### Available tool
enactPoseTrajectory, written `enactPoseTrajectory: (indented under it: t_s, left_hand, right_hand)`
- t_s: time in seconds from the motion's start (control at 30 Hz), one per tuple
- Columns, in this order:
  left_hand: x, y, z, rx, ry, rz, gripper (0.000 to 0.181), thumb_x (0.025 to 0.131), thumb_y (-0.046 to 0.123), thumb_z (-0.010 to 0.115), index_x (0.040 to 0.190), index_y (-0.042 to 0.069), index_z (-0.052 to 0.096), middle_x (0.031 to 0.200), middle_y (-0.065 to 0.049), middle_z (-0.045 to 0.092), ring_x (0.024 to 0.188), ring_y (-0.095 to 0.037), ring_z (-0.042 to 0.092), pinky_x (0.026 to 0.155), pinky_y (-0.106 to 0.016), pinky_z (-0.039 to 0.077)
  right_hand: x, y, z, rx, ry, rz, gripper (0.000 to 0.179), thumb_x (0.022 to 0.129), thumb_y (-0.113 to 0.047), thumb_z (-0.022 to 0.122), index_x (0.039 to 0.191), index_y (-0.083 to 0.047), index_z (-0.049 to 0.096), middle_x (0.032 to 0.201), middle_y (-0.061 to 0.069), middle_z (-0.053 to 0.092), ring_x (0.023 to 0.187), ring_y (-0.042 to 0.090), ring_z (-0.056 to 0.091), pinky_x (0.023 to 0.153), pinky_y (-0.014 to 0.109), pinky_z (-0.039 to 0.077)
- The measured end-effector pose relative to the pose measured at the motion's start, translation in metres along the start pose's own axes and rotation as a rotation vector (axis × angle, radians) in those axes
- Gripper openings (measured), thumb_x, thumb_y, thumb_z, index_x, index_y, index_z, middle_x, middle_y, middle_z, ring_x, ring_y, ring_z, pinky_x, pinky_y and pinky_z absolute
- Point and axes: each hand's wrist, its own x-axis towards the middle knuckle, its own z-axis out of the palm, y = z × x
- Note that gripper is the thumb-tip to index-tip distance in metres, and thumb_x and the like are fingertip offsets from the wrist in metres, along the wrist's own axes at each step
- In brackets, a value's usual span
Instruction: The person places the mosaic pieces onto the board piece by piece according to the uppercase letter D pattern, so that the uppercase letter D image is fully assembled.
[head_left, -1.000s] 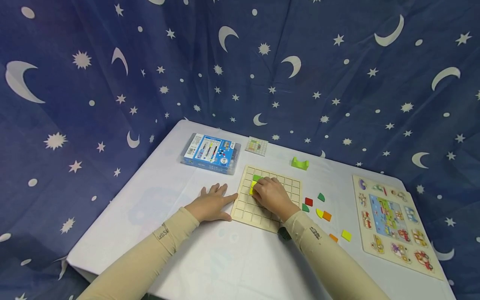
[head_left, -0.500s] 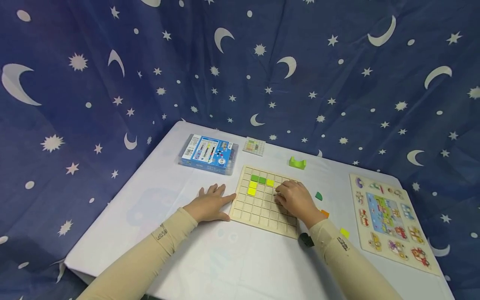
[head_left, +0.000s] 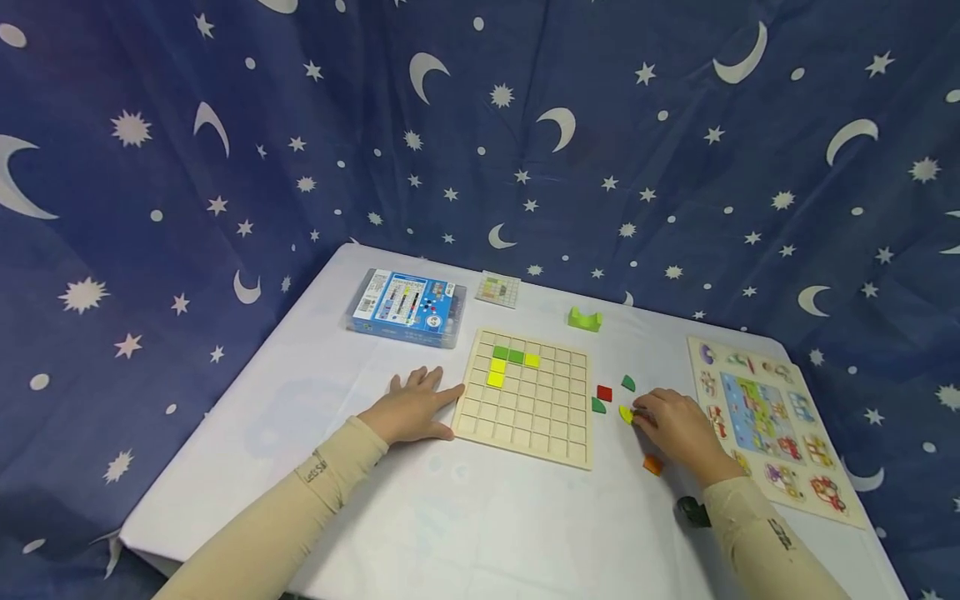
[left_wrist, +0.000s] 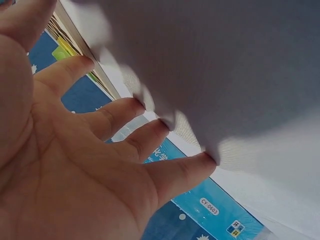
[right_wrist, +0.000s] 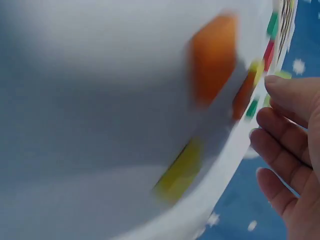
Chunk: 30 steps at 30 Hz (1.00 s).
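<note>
Yellow quarter-round [head_left: 626, 414] — one only — lies just left of the right hand [head_left: 678, 427], the nearer grip, half-open with nothing visible held; the left hand [head_left: 411, 408] spreads at the grid board's [head_left: 521, 421] edge. Aboard: two green squares [head_left: 516, 357], three yellow squares [head_left: 496, 379]. On the tabletop [head_left: 495, 525]: two green quarter-rounds [head_left: 628, 383], one red square [head_left: 604, 392], two orange pieces [right_wrist: 215, 60], one loose yellow square [right_wrist: 178, 172].

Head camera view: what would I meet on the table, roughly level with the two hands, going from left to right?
Left hand, wooden grid board, red square, yellow quarter-round piece, right hand, picture puzzle board.
</note>
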Motion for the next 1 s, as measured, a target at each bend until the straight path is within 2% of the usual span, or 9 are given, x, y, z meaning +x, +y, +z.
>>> enactPoseTrajectory:
  t_s: [0.27,0.47,0.7,1.0]
  left_hand:
    - [-0.001,-0.002,0.0,-0.009,0.005,-0.022,0.082,0.083,0.054,0.072,0.154,0.029,0.038,0.16,-0.022,0.024,0.147,-0.048,0.018,0.109,-0.073,0.018]
    - [-0.001,0.0,-0.001,-0.017,0.001,-0.013,0.082,0.083,0.054,0.072,0.154,0.029,0.038,0.16,-0.023,0.024,0.147,-0.048,0.018,0.109,-0.073,0.017]
    - [-0.001,0.001,-0.001,-0.025,0.001,-0.007,0.082,0.083,0.053,0.072,0.153,0.028,0.039,0.16,-0.024,0.024,0.146,-0.048,0.019,0.109,-0.074,0.018]
    - [0.001,-0.001,0.002,0.007,0.008,-0.009,0.083,0.082,0.056,0.071,0.154,0.029,0.037,0.16,-0.022,0.025,0.147,-0.047,0.019,0.109,-0.073,0.019]
  right_hand:
    - [-0.032,0.042,-0.009,0.059,-0.123,0.107,0.029,0.087,-0.024,0.077,0.109,-0.006,0.071,0.107,0.012,0.068,0.103,0.035,0.062,0.091,0.057,0.048]
    - [-0.046,0.05,-0.009,0.105,-0.195,0.135,0.028,0.083,-0.027,0.079,0.105,-0.01,0.073,0.098,0.003,0.068,0.09,0.023,0.06,0.087,0.051,0.051]
    - [-0.053,0.049,-0.008,0.116,-0.203,0.137,0.026,0.083,-0.024,0.08,0.104,-0.011,0.073,0.097,0.001,0.066,0.089,0.021,0.059,0.087,0.051,0.051]
    - [-0.054,0.048,-0.003,0.063,-0.151,0.098,0.023,0.083,-0.023,0.081,0.102,-0.012,0.074,0.094,0.0,0.067,0.087,0.021,0.061,0.086,0.052,0.051]
